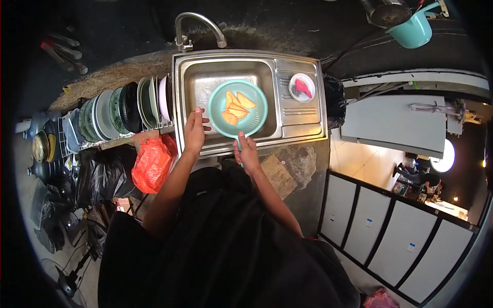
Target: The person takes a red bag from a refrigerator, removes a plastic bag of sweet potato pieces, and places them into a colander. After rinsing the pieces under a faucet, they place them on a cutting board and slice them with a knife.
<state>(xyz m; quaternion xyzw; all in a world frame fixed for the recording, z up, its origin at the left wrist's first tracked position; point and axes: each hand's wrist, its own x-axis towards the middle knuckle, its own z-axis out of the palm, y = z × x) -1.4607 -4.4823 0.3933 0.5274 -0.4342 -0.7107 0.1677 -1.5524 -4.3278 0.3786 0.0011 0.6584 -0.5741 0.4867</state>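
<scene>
My right hand (248, 155) is closed around the handle of a round teal plastic strainer (221, 124), which is over the sink basin (197, 84). Several pale orange-yellow, wedge-like pieces of food (237, 107) lie in the strainer, their kind unclear. On the strainer's left side, above the sink's front rim, my left hand (195, 132) is held up with its fingers apart and nothing in it.
A curved faucet (203, 19) rises behind the basin. On the drainboard (298, 126) stands a small white bowl (297, 96) with something pink inside. Plates (105, 113) fill a rack at left, near a red plastic bag (153, 163). A teal dipper (415, 32) hangs at upper right.
</scene>
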